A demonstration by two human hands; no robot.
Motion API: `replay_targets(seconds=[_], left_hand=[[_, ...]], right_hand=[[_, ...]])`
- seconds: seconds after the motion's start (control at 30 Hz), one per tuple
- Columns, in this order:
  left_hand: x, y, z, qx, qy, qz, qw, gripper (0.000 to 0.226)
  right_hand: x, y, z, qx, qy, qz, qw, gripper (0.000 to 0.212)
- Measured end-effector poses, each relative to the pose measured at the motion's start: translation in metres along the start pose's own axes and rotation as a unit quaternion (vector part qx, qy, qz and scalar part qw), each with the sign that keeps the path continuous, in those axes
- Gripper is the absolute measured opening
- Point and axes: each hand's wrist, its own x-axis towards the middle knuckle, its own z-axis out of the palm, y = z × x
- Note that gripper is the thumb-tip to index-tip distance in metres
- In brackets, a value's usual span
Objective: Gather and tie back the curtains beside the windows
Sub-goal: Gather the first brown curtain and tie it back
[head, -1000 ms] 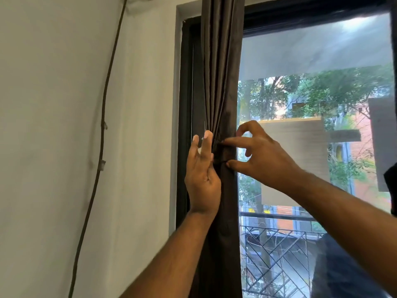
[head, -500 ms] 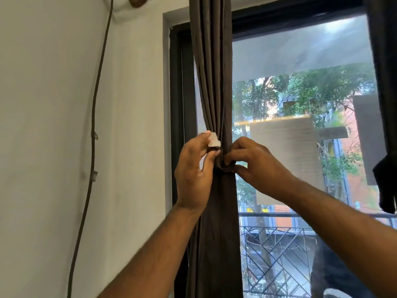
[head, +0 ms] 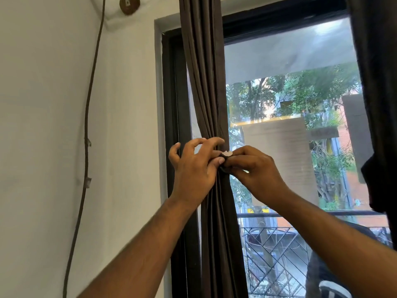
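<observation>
A dark brown curtain point(head: 204, 87) hangs gathered into a narrow vertical bundle along the left side of a window point(head: 290, 147), just in front of the dark window frame point(head: 171, 104). Its long axis runs straight up and down, and it is cinched to a waist at about mid-height, where both hands meet. The left hand point(head: 193, 166) comes from the left and lies against the bundle, its fingers spread and loosely bent across the pleats, thumb tip touching the tie. The right hand point(head: 253, 168) reaches in from the right and pinches the end of a dark tie-back strap point(head: 225, 157) between thumb and fingertips; a small pale patch shows on the strap end, probably a fastening. The strap lies crosswise to the curtain, at the front right of the waist, directly between the two hands, with the right hand doing the holding. Judging from this, closing the tie depends on pressing that end leftward against the band. A brown cable point(head: 86, 136) runs down the white wall at left.
</observation>
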Motion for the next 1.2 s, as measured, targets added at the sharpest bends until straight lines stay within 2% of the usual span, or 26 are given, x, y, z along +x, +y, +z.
replay_targets(seconds=[0.13,0.2,0.3,0.37,0.5,0.6,0.73,0.83,0.9,1.0,1.03,1.13,1.2], left_hand=[[0.001,-0.007,-0.001,0.054,-0.100,-0.009,0.994,0.026],[0.000,-0.006,-0.001,0.042,-0.161,-0.014,0.986,0.034],[0.002,-0.006,0.001,0.026,-0.184,0.008,0.983,0.049],[0.011,-0.005,0.001,-0.020,-0.207,0.004,0.978,0.053],[0.034,0.001,-0.008,-0.145,-0.310,-0.067,0.937,0.064],[0.038,0.000,-0.013,-0.194,-0.344,-0.085,0.915,0.080],[0.034,-0.003,-0.015,-0.219,-0.328,-0.092,0.914,0.092],[0.033,-0.001,-0.011,-0.215,-0.308,-0.079,0.924,0.098],[0.029,0.000,-0.008,-0.213,-0.262,-0.070,0.939,0.099],[0.017,-0.002,0.001,-0.161,-0.141,-0.054,0.975,0.097],[0.012,-0.004,0.006,-0.158,-0.121,-0.055,0.978,0.096],[0.002,-0.006,0.023,-0.252,-0.126,-0.105,0.954,0.093],[-0.001,-0.004,0.029,-0.289,-0.077,-0.117,0.947,0.084]], right_hand=[[-0.002,0.005,-0.001,0.086,0.050,0.067,0.993,0.028],[-0.001,0.005,-0.002,0.088,0.049,0.070,0.992,0.029],[0.001,0.003,-0.003,0.076,0.036,0.040,0.996,0.028],[0.008,0.002,-0.004,0.082,0.043,0.043,0.995,0.028],[0.021,0.001,-0.001,0.090,0.095,0.175,0.976,0.023],[0.013,-0.004,0.005,0.134,0.077,0.226,0.962,0.014],[-0.004,-0.008,0.008,0.205,0.028,0.228,0.951,0.003],[-0.002,-0.005,0.008,0.209,0.024,0.200,0.957,0.006],[0.002,-0.004,0.008,0.196,0.041,0.195,0.960,0.005],[0.003,0.001,0.008,0.170,0.045,0.181,0.967,0.005],[0.002,0.003,0.008,0.170,0.044,0.177,0.968,0.005],[-0.001,0.009,0.010,0.150,0.023,0.139,0.979,0.003],[0.001,0.013,0.008,0.138,0.009,0.122,0.983,0.004]])
